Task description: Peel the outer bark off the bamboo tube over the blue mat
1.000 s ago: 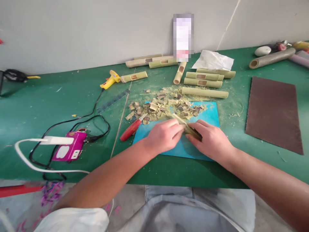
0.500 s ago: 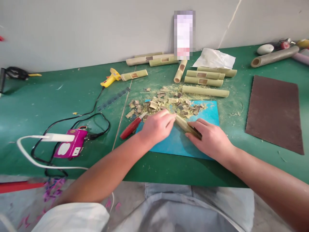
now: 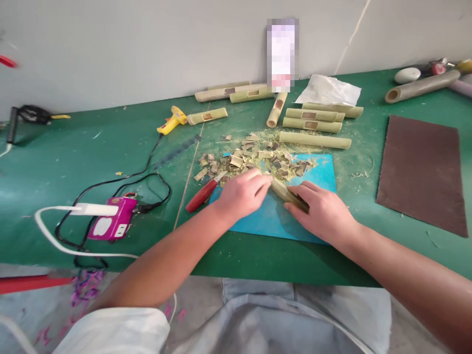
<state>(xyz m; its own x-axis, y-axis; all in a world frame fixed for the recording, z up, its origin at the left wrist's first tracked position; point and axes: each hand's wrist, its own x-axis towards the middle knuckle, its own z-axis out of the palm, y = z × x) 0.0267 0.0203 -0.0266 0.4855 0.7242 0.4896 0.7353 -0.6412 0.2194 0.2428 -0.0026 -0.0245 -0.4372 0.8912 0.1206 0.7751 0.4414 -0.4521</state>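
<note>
Bamboo tube (image 3: 283, 190) is lying slantwise over blue mat (image 3: 265, 225) on worktop (image 3: 228, 263). R hand (image 3: 326, 209) is gripping its near end, fingers clamped round it. L hand (image 3: 243, 192) is curling fingers tog. right at far end; can't tell if they're clamping tube or sth hidden.

A yellow glue gun (image 3: 172, 121) lies on the green table (image 3: 350, 265), left of centre, its black cord (image 3: 110, 183) running toward a magenta power block (image 3: 121, 216). An upright panel (image 3: 282, 54) (too pixelated to read) stands by the wall (image 3: 147, 44), near crumpled white paper (image 3: 328, 90). A brown sheet (image 3: 422, 174) lies flat at right.
</note>
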